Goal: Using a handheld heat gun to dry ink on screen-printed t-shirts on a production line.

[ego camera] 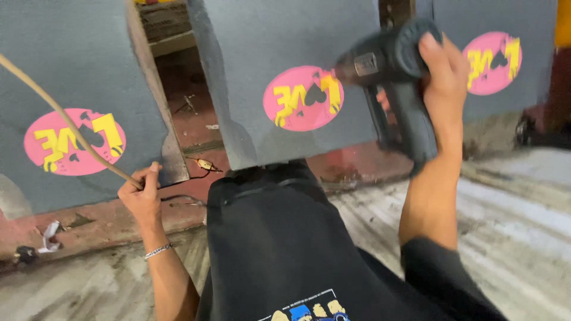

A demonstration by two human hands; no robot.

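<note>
Black heat gun point(389, 77) — gripped in right hand point(443, 71).

Grey panel point(279, 35) bears a pink oval sticker point(303, 98) with yellow shapes; heat gun point(392, 77) black.

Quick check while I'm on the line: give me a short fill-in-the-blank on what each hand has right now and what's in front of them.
1. The right hand grips a dark ____-shaped power tool.
2. The left hand pinches a thin tan ____ that runs up toward the upper left.
3. The tool's nose points at a round ____ sticker with yellow shapes on the grey panel.
4. A silver ____ sits on the left wrist.

Missing words: pistol; cord; pink; bracelet
</note>
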